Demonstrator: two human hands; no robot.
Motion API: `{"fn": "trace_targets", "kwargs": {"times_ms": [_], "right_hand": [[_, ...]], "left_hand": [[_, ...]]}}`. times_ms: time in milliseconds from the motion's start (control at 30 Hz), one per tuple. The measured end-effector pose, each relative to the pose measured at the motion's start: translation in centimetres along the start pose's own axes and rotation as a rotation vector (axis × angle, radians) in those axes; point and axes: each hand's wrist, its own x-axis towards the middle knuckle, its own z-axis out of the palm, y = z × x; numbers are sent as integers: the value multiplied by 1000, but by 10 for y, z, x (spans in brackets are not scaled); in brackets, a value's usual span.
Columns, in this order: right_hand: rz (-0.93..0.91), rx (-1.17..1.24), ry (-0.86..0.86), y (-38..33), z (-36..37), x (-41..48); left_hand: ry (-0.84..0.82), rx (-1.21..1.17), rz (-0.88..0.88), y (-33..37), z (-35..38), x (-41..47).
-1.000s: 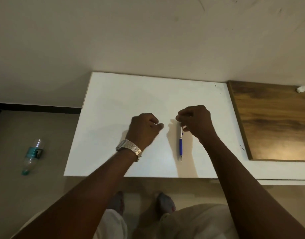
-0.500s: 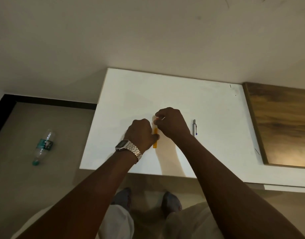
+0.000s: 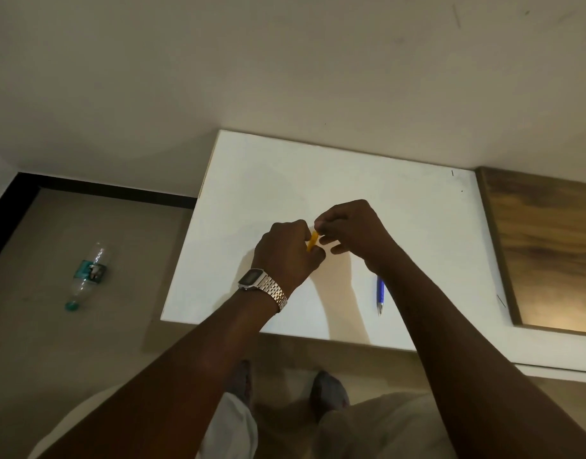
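A small yellow-orange stick-like object (image 3: pixel 312 241) is held between both hands above the middle of the white table (image 3: pixel 417 233). My left hand (image 3: pixel 285 251), with a metal wristwatch, grips its lower part. My right hand (image 3: pixel 353 228) pinches its upper end with fingertips. Most of the object is hidden by the fingers. A blue and silver pen (image 3: pixel 379 294) lies on the table just right of my right wrist, tip toward the front edge.
A wooden board (image 3: pixel 550 246) lies at the table's right side. A plastic water bottle (image 3: pixel 88 274) lies on the floor to the left. My feet show below the table's front edge. The wall runs behind the table.
My right hand left the pen on the table and moved left to join my left hand on the yellow-orange object, which now sits lifted between both hands. The camera view shifted.
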Motion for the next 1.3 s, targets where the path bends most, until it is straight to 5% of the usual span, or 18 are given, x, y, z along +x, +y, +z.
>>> {"fn": "trace_targets", "kwargs": {"times_ms": [767, 1300], "right_hand": [[116, 192, 32, 3, -24, -6], [63, 61, 16, 4, -26, -6]], "left_hand": [[63, -2, 111, 20, 3, 0], [29, 49, 111, 21, 5, 0]]}}
